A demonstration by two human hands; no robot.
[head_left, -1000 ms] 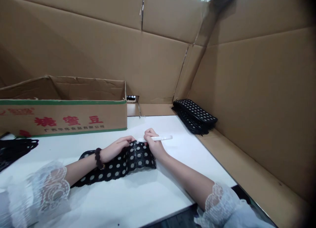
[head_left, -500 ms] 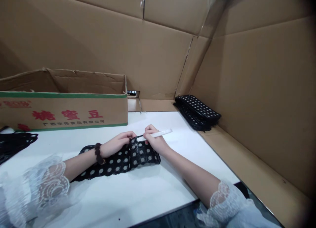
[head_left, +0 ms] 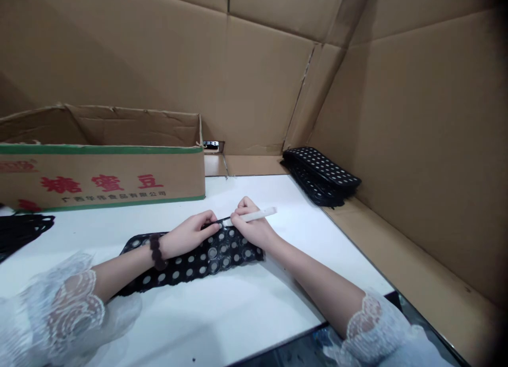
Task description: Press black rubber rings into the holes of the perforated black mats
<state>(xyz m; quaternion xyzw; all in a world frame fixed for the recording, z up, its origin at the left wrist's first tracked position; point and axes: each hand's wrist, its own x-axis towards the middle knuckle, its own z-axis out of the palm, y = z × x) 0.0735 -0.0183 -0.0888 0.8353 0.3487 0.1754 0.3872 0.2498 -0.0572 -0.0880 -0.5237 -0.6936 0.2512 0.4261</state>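
Observation:
A black, flexible piece with rows of pale round dots (head_left: 190,271) lies on the white table (head_left: 254,314) in front of me. My left hand (head_left: 192,232) rests across it, thumb and fingers closed on its upper edge. My right hand (head_left: 252,224) grips a slim white pen-like tool (head_left: 260,214), which slants up to the right. The tool's lower end meets the upper edge of the dotted piece, close to my left thumb. What its tip does there is too small to tell.
An open cardboard box (head_left: 119,173) with red lettering stands at the back left. Black cord-like strips (head_left: 24,232) lie at the left edge. Folded black dotted pieces (head_left: 323,173) are stacked at the back right. Cardboard walls (head_left: 257,81) enclose the table behind and to the right.
My left thumb now reaches further right along the dotted piece's upper edge. The piece's right end has shifted slightly right. Both hands keep their hold, and the view has moved a little.

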